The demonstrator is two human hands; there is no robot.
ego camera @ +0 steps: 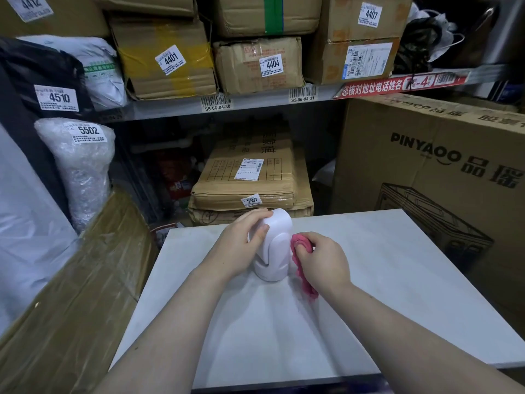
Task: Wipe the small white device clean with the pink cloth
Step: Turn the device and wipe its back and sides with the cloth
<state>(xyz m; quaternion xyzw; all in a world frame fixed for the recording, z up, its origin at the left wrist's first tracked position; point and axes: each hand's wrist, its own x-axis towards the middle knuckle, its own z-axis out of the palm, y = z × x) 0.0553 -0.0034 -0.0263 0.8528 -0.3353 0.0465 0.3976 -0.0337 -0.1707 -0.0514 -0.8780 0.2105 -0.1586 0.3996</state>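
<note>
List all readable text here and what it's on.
"4412": leftmost box
"4401": taped box
"4404": middle box
"4407": rightmost box
"4510": black bag
"5502": wrapped parcel
"3507": lower parcel
"S5-06-04-30": shelf edge
"S5-06-04-31": shelf edge
"核对地址电话姓名": red strip
"PINYAOO": large carton
white device: no text visible
Smaller print: too small to read.

— Where's room?
— Over the right side and near middle of the pale grey flat tabletop (397,280).
— Obstacles?
— A small white plastic device (275,245) near the far edge; a large brown printed cardboard box (426,172) just right; a tape-wrapped brown carton (85,280) along the left.
</note>
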